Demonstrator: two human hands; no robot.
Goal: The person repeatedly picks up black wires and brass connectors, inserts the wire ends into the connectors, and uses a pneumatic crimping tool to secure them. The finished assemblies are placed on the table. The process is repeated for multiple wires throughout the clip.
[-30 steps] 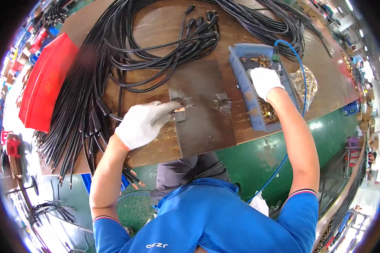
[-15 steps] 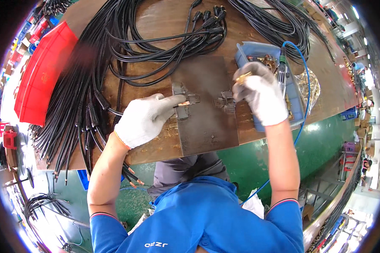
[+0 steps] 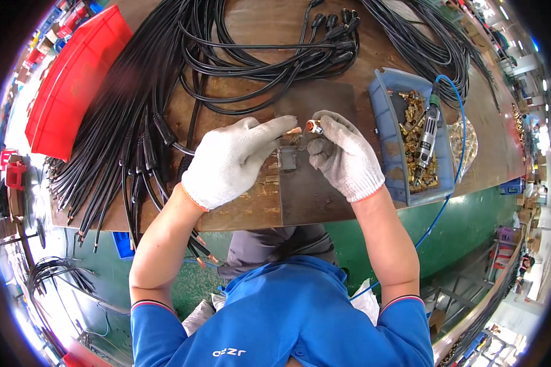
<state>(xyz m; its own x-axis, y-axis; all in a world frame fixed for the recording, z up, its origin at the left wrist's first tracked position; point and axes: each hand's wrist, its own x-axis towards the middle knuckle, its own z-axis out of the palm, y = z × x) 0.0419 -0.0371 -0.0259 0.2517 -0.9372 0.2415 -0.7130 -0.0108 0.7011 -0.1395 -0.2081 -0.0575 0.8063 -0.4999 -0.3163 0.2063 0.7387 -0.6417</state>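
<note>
My left hand [image 3: 226,156], in a white knit glove, is closed around a black cable [image 3: 182,148]. The cable's bare copper end [image 3: 294,131] sticks out past my fingertips. Pinched in my gloved right hand [image 3: 347,160] is a small brass fitting [image 3: 313,126], its open end turned toward the copper strands. A small gap separates the two. Beneath both hands lies a dark metal plate [image 3: 312,205] with small metal blocks [image 3: 288,159] on it, partly hidden by my gloves.
A blue bin [image 3: 382,156] of brass fittings [image 3: 431,180] stands at the right, with a hose-fed air tool [image 3: 428,134] lying across it. Black cables [image 3: 110,128] cover the left side, beside a red bin [image 3: 79,85]. More cable coils [image 3: 251,58] lie beyond my hands.
My right hand has come in from beside the blue bin, bringing the brass fitting close to the cable end. My left hand has raised the copper end off the metal blocks.
</note>
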